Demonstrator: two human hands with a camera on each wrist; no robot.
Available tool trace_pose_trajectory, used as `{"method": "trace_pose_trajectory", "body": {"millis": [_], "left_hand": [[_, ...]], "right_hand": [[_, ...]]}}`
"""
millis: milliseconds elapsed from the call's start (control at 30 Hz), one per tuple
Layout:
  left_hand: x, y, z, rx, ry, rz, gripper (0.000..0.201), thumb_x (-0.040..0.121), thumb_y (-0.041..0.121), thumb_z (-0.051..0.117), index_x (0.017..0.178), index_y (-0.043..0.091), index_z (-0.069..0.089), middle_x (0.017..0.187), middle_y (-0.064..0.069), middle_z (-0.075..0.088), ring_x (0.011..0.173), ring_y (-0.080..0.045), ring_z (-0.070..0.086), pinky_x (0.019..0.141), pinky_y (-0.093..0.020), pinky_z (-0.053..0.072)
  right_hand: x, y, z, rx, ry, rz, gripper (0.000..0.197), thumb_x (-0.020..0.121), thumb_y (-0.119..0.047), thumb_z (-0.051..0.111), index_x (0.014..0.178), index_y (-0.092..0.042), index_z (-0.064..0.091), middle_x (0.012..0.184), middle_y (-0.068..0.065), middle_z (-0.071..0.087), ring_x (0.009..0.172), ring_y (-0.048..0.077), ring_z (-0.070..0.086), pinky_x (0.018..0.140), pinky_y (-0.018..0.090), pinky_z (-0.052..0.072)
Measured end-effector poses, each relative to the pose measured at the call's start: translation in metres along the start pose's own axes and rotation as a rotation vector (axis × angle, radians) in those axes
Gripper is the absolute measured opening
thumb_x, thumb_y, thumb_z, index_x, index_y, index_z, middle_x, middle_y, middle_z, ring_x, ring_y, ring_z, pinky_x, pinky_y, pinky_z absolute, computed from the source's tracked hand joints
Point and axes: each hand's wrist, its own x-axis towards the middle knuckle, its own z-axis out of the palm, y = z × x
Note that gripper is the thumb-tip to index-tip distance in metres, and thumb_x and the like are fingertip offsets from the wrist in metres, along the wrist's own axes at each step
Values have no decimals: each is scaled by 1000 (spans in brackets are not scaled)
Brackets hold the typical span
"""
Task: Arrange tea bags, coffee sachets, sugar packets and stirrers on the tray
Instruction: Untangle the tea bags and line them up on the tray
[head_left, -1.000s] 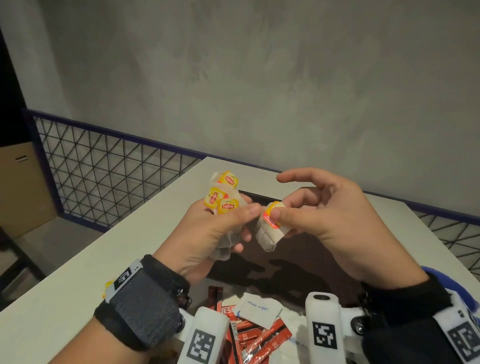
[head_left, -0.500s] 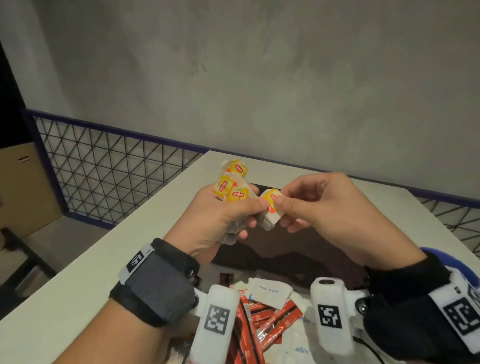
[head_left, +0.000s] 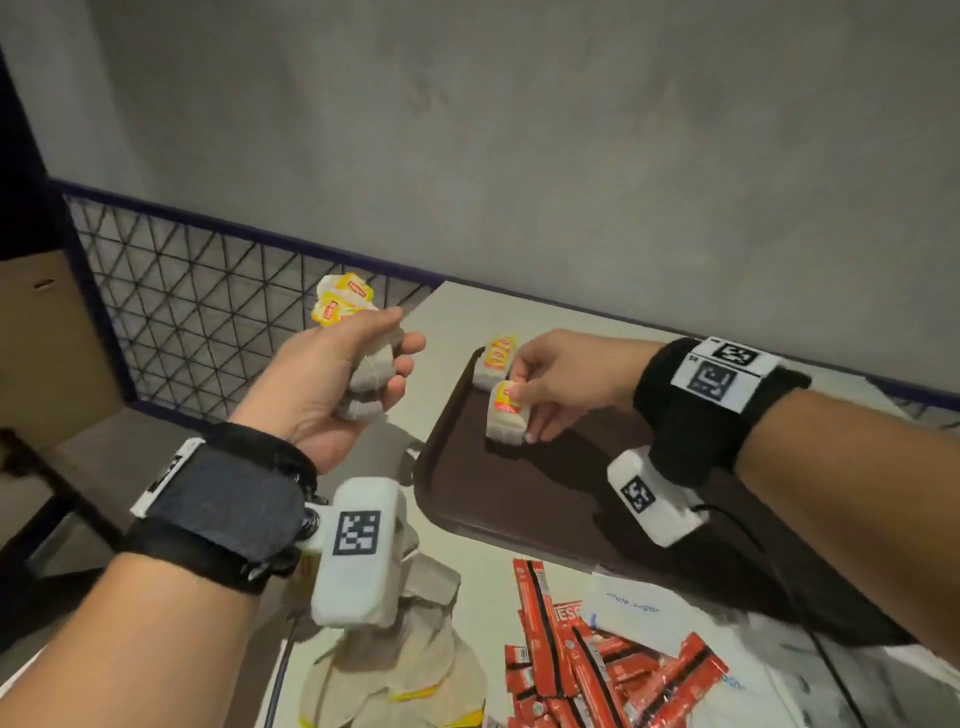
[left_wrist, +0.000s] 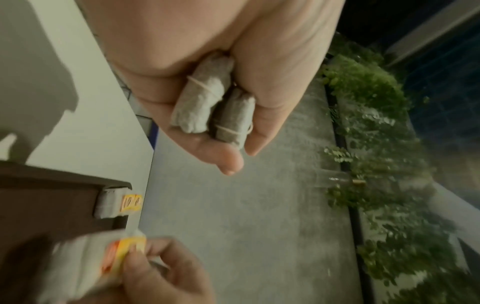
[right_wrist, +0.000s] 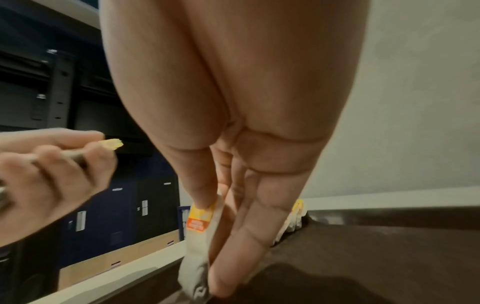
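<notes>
Brown tray (head_left: 545, 499) on white table (head_left: 457, 312): right hand (head_left: 561, 379) pinches a tea bag (head_left: 506, 415); left hand (head_left: 332, 384) grips several.

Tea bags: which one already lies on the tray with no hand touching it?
The tea bag in the tray's far corner; the others are held.

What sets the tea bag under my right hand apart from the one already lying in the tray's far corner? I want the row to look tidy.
The tea bag under the right hand is still pinched by the right hand; the corner tea bag lies free. The held one sits nearer the person, the other against the tray rim. Both are pale bags with yellow-and-red tags, tags pointing away, lined up in a row.
</notes>
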Motion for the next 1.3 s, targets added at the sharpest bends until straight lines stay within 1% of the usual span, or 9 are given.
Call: {"method": "trace_pose_trajectory", "body": {"millis": [167,333,500,667,767,867,1033,1133,1300], "left_hand": [[1,-2,3,11,-45,-90,14,97,28,65,89,17,61,76,-5,74,49,-7,62,39,-14,46],[0,-6,4,3,-117,-210,18,102,25,54,93,12,61,74,-8,74,47,-11,63,37,-16,46],[0,-8,6,-35,-92,-212,22,104,26,52,93,10,62,74,-9,76,49,-14,67,39,-20,50],[-2,-9,6,-3,-103,-300,26,101,32,54,101,9,65,82,-15,77,56,-21,73,43,-26,55],[-2,-10,5,-10,-149,-349,30,97,26,52,99,2,69,93,-20,78,70,-29,77,54,-36,63],[-4,-10,5,-98,-204,-346,29,95,11,45,106,-4,66,104,-26,76,86,-38,78,63,-42,65],[-5,-11,6,-102,-289,-273,25,101,3,43,121,2,59,108,-20,77,97,-34,77,68,-39,66],[-6,-13,7,-49,-325,-217,26,102,3,49,127,4,59,111,-18,77,99,-33,77,64,-34,64],[-11,-16,11,14,-341,-179,25,98,3,61,123,2,63,110,-20,76,95,-33,77,59,-30,62]], "right_hand": [[52,0,8,136,32,104,15,102,-2,53,89,-8,48,86,27,67,95,47,73,87,53,61],[79,6,5,194,127,185,6,98,-3,59,92,-5,60,93,20,69,77,32,71,81,44,63],[77,2,7,154,110,161,23,81,7,75,74,-8,59,69,12,66,71,26,71,88,47,61],[73,-7,5,83,174,177,43,81,16,71,112,-5,50,98,17,63,84,33,72,79,44,64],[77,-8,5,79,192,190,54,79,15,73,124,-3,49,110,23,63,90,38,73,81,48,63],[76,-8,0,90,203,195,47,85,0,76,124,-2,51,99,24,71,85,39,76,83,51,62],[43,-26,-21,250,248,4,29,97,-19,68,119,-3,61,97,16,65,67,20,65,64,33,53],[8,-41,-22,425,112,-123,34,90,-19,75,115,2,66,92,13,65,66,19,62,62,30,46],[-25,-46,-8,330,51,-258,38,76,-20,83,105,1,71,90,18,67,76,26,57,58,26,46]]}}
